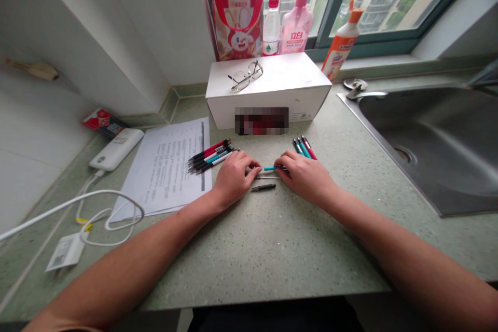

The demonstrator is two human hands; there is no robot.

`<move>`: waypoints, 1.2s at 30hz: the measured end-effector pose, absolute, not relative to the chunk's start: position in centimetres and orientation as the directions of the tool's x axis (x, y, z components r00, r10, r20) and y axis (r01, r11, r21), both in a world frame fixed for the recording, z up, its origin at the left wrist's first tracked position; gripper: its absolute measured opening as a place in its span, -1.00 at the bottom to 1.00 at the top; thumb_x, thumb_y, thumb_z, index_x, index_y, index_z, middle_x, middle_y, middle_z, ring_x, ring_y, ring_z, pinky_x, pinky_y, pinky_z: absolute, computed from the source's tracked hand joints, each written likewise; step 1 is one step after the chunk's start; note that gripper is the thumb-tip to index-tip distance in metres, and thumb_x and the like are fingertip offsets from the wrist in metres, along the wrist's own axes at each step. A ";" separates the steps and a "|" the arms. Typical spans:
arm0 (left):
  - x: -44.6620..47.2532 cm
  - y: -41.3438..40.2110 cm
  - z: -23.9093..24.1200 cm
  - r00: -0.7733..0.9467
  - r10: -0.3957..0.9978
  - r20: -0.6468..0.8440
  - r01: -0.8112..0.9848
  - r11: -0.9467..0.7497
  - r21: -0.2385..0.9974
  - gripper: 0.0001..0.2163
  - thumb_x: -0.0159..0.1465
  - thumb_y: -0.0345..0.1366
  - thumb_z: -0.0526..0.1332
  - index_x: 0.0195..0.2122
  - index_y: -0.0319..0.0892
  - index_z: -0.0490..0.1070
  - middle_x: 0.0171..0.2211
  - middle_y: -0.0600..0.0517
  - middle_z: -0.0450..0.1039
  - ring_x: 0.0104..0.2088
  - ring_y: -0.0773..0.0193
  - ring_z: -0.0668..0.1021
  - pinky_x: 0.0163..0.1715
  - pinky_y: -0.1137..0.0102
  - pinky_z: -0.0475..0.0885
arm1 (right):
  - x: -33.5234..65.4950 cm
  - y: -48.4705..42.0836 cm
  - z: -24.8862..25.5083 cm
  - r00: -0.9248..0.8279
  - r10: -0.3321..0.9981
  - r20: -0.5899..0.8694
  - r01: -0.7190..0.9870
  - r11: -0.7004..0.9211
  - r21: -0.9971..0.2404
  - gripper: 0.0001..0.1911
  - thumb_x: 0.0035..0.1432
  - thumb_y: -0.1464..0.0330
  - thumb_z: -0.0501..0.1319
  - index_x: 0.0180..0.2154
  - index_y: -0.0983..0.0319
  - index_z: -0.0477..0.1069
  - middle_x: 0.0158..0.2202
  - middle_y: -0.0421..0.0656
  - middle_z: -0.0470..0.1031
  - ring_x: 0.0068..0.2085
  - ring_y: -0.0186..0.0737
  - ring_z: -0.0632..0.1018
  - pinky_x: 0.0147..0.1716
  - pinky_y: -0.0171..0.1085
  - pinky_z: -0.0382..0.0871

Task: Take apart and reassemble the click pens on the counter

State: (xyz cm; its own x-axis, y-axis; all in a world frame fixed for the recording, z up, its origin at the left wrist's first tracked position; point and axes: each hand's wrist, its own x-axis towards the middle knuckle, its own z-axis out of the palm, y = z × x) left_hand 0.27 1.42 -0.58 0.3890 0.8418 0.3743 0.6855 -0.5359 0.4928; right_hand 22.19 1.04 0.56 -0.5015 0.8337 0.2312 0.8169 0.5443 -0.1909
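Both my hands rest on the green speckled counter (272, 238), fingertips facing each other. My left hand (233, 176) and my right hand (301, 174) pinch the two ends of a teal pen part (269, 168) between them. Just below lie a thin refill (268, 177) and a short dark pen piece (263, 187). A bundle of several pens (210, 155) lies left of my left hand, partly on a printed sheet (171, 166). Three pens (304, 147) lie above my right hand.
A white box (268, 88) with glasses (246, 75) on it stands behind the pens. Bottles and a red bag line the windowsill. A steel sink (428, 140) is at the right. A power bank (116, 148), white cable (78, 202) and charger (64, 251) lie at the left.
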 end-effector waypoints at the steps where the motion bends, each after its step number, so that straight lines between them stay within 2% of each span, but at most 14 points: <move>1: 0.2 1.4 -0.5 0.390 0.840 0.378 0.672 -0.540 0.506 -0.92 0.34 -0.35 0.27 -0.31 -0.18 0.50 -0.33 -0.01 0.49 -0.25 0.16 0.47 -0.18 0.23 0.38 | 22.2 1.0 0.5 -0.503 0.831 0.237 0.813 0.548 -0.196 -0.81 0.36 0.34 0.13 -0.19 0.24 0.51 -0.19 -0.07 0.54 -0.26 -0.21 0.53 -0.36 -0.26 0.26; 10: -0.2 1.2 -0.1 0.294 0.837 0.462 0.602 -0.537 0.591 -0.93 0.34 -0.34 0.27 -0.31 -0.17 0.48 -0.35 0.01 0.49 -0.26 0.18 0.48 -0.18 0.24 0.39 | 22.0 0.8 0.4 -0.466 0.835 0.291 0.798 0.539 -0.269 -0.83 0.35 0.31 0.15 -0.20 0.23 0.49 -0.18 -0.09 0.53 -0.27 -0.22 0.54 -0.38 -0.28 0.25; 19: -0.2 1.1 0.0 0.306 0.821 0.482 0.501 -0.570 0.652 -0.88 0.35 -0.25 0.28 -0.32 -0.16 0.49 -0.37 0.02 0.49 -0.28 0.22 0.48 -0.21 0.27 0.41 | 21.5 0.4 0.8 -0.443 0.861 0.252 0.728 0.509 -0.460 -0.85 0.34 0.31 0.15 -0.20 0.22 0.45 -0.19 -0.11 0.50 -0.40 -0.32 0.48 -0.36 -0.27 0.30; 24: -0.3 1.0 0.0 0.292 0.833 0.470 0.444 -0.553 0.705 -0.86 0.36 -0.19 0.28 -0.17 -0.14 0.52 -0.33 0.03 0.51 -0.30 0.26 0.50 -0.26 0.32 0.43 | 21.4 0.4 0.8 -0.417 0.868 0.271 0.675 0.495 -0.547 -0.86 0.33 0.31 0.16 -0.21 0.23 0.43 -0.25 -0.12 0.51 -0.40 -0.32 0.48 -0.34 -0.26 0.33; 28: -0.4 0.8 0.1 0.341 0.821 0.459 0.503 -0.571 0.649 -0.87 0.35 -0.23 0.28 -0.15 -0.14 0.51 -0.28 -0.01 0.53 -0.24 0.21 0.52 -0.18 0.26 0.44 | 21.7 0.5 0.9 -0.301 0.908 0.290 0.634 0.418 -0.651 -0.83 0.32 0.27 0.14 -0.17 0.23 0.41 -0.39 -0.18 0.50 -0.46 -0.32 0.46 -0.40 -0.27 0.33; 31: -0.3 0.6 0.2 0.433 0.803 0.409 0.572 -0.595 0.564 -0.92 0.32 -0.28 0.31 -0.21 -0.15 0.53 -0.24 -0.04 0.53 -0.18 0.14 0.51 -0.10 0.18 0.42 | 21.9 0.7 1.0 -0.225 0.918 0.326 0.574 0.395 -0.717 -0.78 0.33 0.26 0.12 -0.09 0.24 0.40 -0.35 -0.17 0.51 -0.47 -0.33 0.46 -0.41 -0.27 0.36; 36: -0.2 0.5 -0.1 0.499 0.799 0.335 0.663 -0.601 0.447 -0.98 0.29 -0.34 0.33 -0.28 -0.14 0.54 -0.25 -0.04 0.50 -0.20 0.12 0.47 -0.13 0.17 0.40 | 22.3 0.9 1.0 -0.209 0.896 0.393 0.566 0.438 -0.698 -0.73 0.36 0.24 0.11 -0.01 0.23 0.41 -0.31 -0.15 0.51 -0.45 -0.32 0.44 -0.39 -0.25 0.36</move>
